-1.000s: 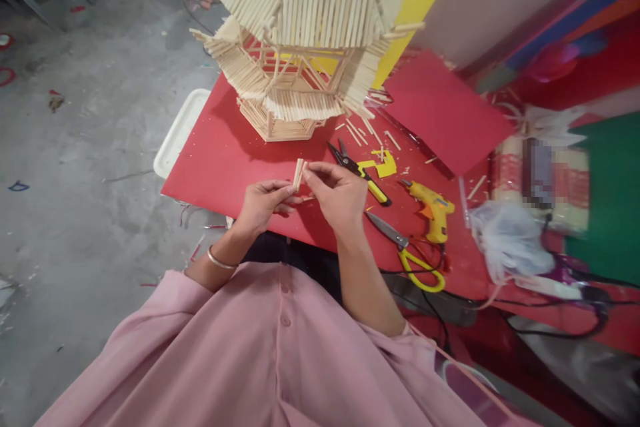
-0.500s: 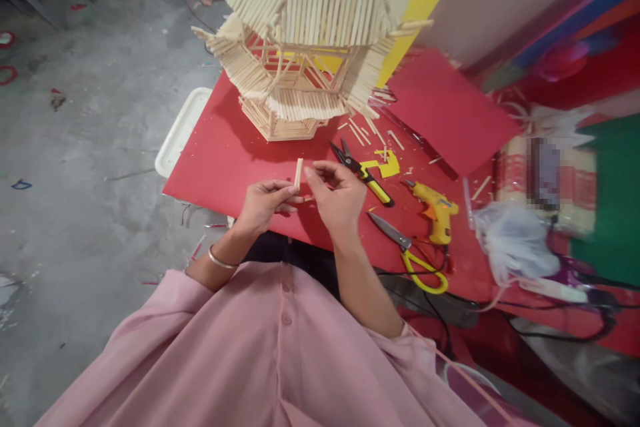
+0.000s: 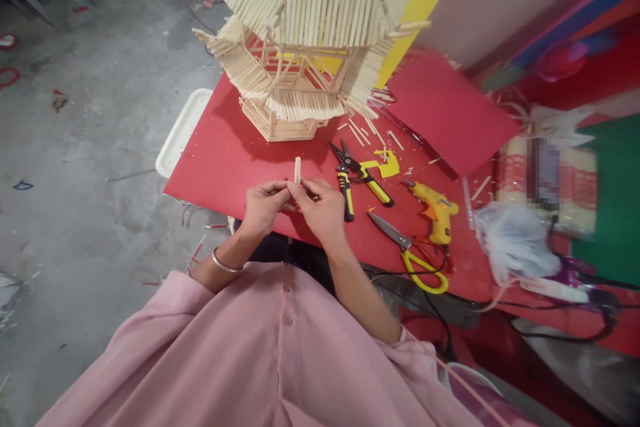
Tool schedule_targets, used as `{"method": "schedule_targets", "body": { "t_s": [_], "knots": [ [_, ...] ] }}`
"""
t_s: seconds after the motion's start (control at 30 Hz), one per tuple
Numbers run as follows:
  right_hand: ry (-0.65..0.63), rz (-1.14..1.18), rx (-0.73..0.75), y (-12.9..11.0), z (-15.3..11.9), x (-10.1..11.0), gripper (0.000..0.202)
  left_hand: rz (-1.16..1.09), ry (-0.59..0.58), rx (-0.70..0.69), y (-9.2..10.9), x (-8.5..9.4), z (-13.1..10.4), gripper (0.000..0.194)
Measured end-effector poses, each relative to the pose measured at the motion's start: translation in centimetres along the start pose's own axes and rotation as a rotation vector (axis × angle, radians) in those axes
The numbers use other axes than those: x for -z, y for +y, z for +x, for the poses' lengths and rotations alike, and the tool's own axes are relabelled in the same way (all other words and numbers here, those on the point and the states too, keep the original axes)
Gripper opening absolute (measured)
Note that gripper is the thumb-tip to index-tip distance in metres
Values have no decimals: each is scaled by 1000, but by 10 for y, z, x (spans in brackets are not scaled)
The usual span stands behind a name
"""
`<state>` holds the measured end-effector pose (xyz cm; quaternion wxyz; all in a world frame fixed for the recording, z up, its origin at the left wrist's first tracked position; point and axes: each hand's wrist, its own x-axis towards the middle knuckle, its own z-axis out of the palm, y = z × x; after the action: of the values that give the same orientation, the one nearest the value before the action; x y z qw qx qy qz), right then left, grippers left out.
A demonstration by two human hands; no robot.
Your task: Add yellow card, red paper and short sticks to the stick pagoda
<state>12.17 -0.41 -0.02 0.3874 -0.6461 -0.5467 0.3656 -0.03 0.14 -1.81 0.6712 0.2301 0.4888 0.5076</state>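
Observation:
Short wooden sticks [image 3: 297, 170], bundled upright, stand between my two hands near the table's front edge. My left hand [image 3: 265, 205] pinches their lower end from the left. My right hand [image 3: 320, 208] closes on them from the right, its thumb against the left fingertips. How many sticks there are I cannot tell, as the fingers hide the lower part. Beyond the hands rises a tiered wooden stick model [image 3: 305, 100] with sloping slatted roofs. Beside my right hand lie spread pliers [image 3: 370, 183] with black and yellow handles.
Scissors [image 3: 407, 253] with yellow handles and a yellow glue gun [image 3: 436, 210] lie to the right. Loose stick pieces [image 3: 360, 132] and yellow scraps [image 3: 387, 163] are scattered near the model. A red sheet [image 3: 450, 107], a plastic bag [image 3: 517, 240] and cables are farther right.
My right hand has moved left and down onto the sticks, meeting my left hand. Both handles of the pliers now show. The model has not moved.

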Motion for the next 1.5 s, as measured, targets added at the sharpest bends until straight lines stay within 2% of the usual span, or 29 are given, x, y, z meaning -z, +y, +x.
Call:
{"method": "schedule_targets", "body": {
  "t_s": [0.2, 0.33, 0.53, 0.83, 1.0, 1.33, 1.5],
  "knots": [
    [-3, -72, 43, 3, -3, 5, 40, 94, -70, -20, -1, 3, -3, 40],
    [15, -162, 120, 3, -5, 14, 37, 114, -114, -8, 5, 9, -4, 40],
    [30, -159, 203, 3, -7, 27, 30, 145, -71, -188, 25, 20, 0, 53],
    [8, -228, 245, 7, -10, 30, 30, 306, -118, -285, 43, 16, 1, 31],
    [30, -225, 328, 9, -11, 31, 31, 329, -140, -268, 45, 16, 0, 30],
    [41, -248, 348, 12, -11, 30, 29, 285, -171, -212, 41, 17, 2, 42],
    [44, -89, 293, 12, -12, 28, 30, 268, -180, -238, 39, 19, 5, 46]
  ]
}}
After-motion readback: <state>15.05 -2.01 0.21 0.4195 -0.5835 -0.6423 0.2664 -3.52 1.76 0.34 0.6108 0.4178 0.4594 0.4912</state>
